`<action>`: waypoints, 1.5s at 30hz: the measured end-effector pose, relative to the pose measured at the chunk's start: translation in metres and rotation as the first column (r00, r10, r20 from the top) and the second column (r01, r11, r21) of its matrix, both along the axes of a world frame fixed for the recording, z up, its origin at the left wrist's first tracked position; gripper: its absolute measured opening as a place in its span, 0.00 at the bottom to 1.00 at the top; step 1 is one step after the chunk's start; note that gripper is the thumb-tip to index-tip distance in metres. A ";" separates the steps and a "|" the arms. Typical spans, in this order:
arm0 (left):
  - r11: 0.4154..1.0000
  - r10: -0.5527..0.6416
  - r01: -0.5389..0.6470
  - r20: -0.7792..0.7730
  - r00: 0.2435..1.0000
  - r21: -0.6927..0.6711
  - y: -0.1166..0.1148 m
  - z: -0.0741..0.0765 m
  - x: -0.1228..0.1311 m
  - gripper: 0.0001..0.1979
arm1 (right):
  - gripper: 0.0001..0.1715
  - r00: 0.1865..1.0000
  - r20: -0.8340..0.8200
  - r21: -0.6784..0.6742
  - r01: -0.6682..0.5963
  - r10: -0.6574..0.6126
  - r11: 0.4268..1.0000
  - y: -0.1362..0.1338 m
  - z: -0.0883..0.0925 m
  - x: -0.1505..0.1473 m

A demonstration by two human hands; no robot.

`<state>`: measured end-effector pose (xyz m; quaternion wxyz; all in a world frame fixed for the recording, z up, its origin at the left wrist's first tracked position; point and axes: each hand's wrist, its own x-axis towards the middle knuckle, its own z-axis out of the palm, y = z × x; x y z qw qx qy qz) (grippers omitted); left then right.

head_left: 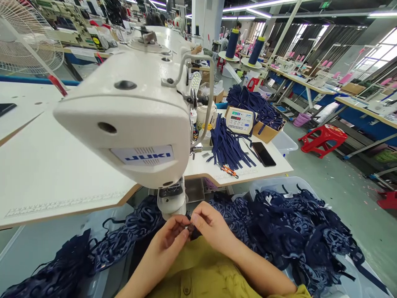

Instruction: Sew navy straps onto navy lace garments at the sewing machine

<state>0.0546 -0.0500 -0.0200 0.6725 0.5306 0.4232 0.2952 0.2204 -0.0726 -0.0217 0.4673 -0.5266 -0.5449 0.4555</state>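
Close to my body, my left hand (173,238) and my right hand (209,223) meet just below the arm of a white JUKI sewing machine (124,111). The fingers of my left hand are curled in a pinch around a small, shiny metallic piece (186,227), too small to name. My right hand pinches thumb against forefinger beside it; what it grips is hidden. Behind the hands lies dark navy patterned fabric (238,219), partly covered by them.
Navy straps (229,145), orange-handled snips (229,171), a phone (263,154) and a control panel (239,121) lie on the white table (207,169). Bins of navy garments (304,231) stand at right and left. A red stool (323,138) stands on the floor.
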 end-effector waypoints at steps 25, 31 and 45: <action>0.998 -0.052 0.051 -0.037 0.998 -0.029 -0.007 -0.001 -0.005 0.22 | 0.17 0.933 -0.268 -0.111 -0.278 0.241 0.954 -0.007 -0.009 0.011; 0.996 -0.089 0.089 -0.031 0.996 0.023 -0.005 -0.007 -0.007 0.21 | 0.23 0.806 -0.557 -0.195 -0.361 0.200 0.912 -0.007 -0.011 0.007; 0.989 -0.132 0.136 -0.078 0.988 0.050 -0.008 -0.007 -0.011 0.19 | 0.22 0.923 -0.309 -0.108 -0.272 0.228 0.956 -0.008 -0.014 0.011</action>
